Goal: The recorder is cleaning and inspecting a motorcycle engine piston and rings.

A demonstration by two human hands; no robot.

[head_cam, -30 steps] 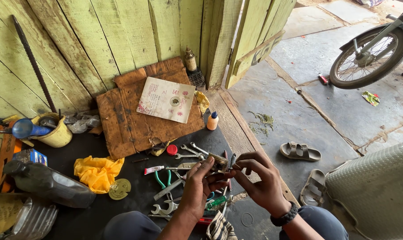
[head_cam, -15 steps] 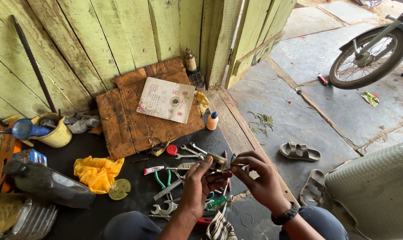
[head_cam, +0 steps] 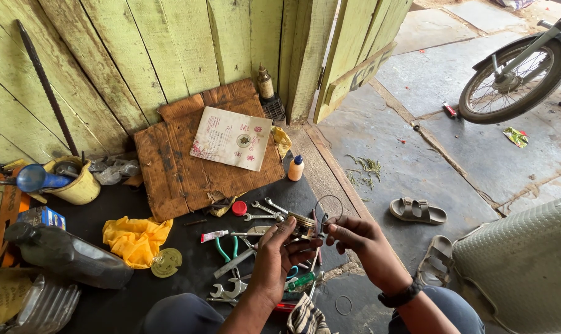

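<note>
While the left hand (head_cam: pixel 279 256) grips a small metal piston (head_cam: pixel 304 226) at centre frame, steadying it, the right hand (head_cam: pixel 362 242) at its three o'clock pinches a thin wire ring (head_cam: pixel 327 209) above scattered wrenches (head_cam: pixel 262 213).

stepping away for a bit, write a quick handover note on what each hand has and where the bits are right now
Left hand: grips a small metal piston above the black mat.
Right hand: fingertips pinch a thin wire ring beside the piston's top.
Nearby: spanners, green-handled pliers, yellow rag; another ring lies on the floor.
Done: piston and ring in hand.
Left: ring not seated on the piston.
</note>
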